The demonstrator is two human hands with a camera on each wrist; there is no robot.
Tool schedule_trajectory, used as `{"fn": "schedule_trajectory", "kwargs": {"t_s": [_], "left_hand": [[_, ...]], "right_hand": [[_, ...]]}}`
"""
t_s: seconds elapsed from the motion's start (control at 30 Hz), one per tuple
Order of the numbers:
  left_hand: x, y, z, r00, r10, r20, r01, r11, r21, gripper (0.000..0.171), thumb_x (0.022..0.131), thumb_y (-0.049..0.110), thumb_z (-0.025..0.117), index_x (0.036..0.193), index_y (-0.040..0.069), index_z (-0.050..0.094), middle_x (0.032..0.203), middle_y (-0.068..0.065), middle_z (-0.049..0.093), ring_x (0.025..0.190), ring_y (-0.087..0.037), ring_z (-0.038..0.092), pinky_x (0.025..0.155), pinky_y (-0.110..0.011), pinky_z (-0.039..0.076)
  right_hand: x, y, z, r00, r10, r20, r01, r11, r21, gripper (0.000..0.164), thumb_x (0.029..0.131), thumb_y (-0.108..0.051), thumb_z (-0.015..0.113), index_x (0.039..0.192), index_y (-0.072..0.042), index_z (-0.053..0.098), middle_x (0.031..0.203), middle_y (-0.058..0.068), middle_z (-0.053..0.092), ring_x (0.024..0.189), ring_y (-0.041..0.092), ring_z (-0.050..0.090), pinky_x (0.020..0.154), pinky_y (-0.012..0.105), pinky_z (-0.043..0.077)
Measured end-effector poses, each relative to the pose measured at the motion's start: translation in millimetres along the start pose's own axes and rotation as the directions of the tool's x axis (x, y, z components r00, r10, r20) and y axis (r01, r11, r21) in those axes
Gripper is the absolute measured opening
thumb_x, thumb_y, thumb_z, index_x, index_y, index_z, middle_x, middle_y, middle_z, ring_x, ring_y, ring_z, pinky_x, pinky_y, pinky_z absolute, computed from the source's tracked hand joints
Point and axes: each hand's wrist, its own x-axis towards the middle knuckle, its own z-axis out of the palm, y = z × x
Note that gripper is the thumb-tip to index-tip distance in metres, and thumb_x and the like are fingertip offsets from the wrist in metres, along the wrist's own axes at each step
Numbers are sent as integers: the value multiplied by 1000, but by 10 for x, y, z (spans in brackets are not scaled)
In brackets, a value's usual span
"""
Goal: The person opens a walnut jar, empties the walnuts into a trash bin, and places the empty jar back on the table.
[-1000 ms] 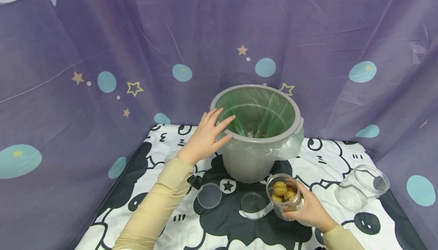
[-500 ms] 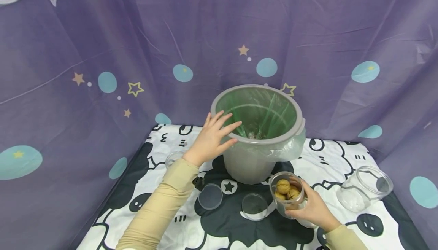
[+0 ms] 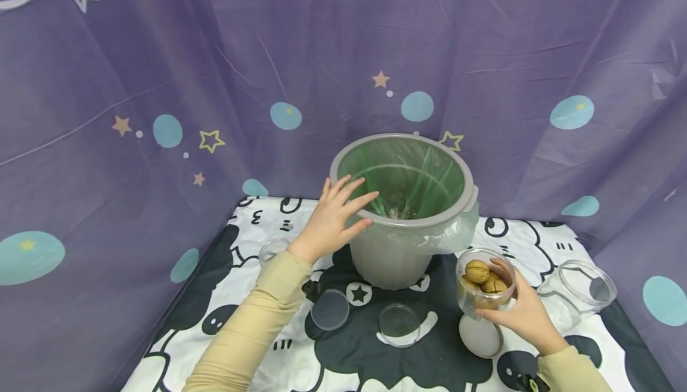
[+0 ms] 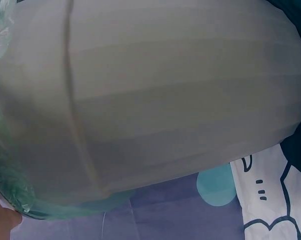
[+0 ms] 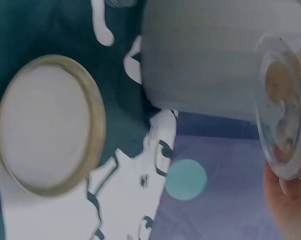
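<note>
My right hand (image 3: 528, 315) grips a clear plastic jar (image 3: 485, 305) from its right side. Several walnuts (image 3: 477, 271) lie inside, and the jar's mouth is uncovered. A grey trash bin (image 3: 389, 261) with a green liner stands at the middle back. My left hand (image 3: 334, 220) rests at the near left of its rim, fingers spread. In the left wrist view, the bin's wall (image 4: 180, 100) fills most of the frame. A pale round lid (image 3: 481, 336) lies below the held jar; the right wrist view also shows this lid (image 5: 48, 125).
Two clear round lids, one on the left (image 3: 330, 309) and one in the middle (image 3: 399, 324), lie before the bin. An uncovered clear jar (image 3: 587, 305) lies tilted at the right. Behind my left wrist is another clear container (image 3: 272, 249). A purple curtain (image 3: 161, 52) hangs behind.
My right hand has carried the walnut jar to the right and farther back, baring the pale lid beneath. My left hand shifted slightly right along the bin rim, then stayed there.
</note>
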Motion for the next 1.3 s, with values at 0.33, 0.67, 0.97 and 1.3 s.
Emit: {"fn": "schedule_trajectory", "kwargs": {"t_s": [0.33, 0.67, 0.97, 1.3], "left_hand": [[1, 11, 3, 1000, -2, -15, 2, 1000, -31, 68, 93, 66, 21, 140, 25, 47, 153, -10, 30, 144, -32, 18, 113, -64, 5], [2, 22, 39, 999, -17, -44, 15, 998, -54, 71, 93, 67, 20, 138, 22, 51, 151, -11, 33, 143, -31, 19, 113, -63, 3], [4, 20, 82, 998, -28, -56, 24, 997, -71, 71, 93, 67, 21, 138, 22, 50, 152, -10, 32, 143, -32, 19, 114, -62, 1], [-8, 24, 69, 998, -39, -58, 35, 997, -74, 72, 92, 68, 21, 138, 21, 50, 153, -12, 30, 143, -32, 20, 114, -62, 2]], "right_hand": [[225, -168, -374, 995, -2, -99, 4, 1000, 20, 99, 60, 9, 82, 144, -11, 33, 122, -36, 39, 114, -20, 36, 87, -1, 29], [571, -478, -647, 978, -10, -211, -15, 993, -115, 102, 60, -4, 87, 145, -21, 34, 117, -38, 42, 106, -20, 38, 85, 3, 27], [930, -763, -739, 973, -65, -223, 21, 981, -193, 109, 53, -6, 91, 144, -25, 34, 115, -35, 43, 99, -18, 39, 79, 7, 28], [1238, -992, -756, 978, -173, -115, 125, 932, -341, 103, 49, -14, 92, 139, -13, 41, 114, 20, 58, 99, 38, 55, 79, 51, 41]]}}
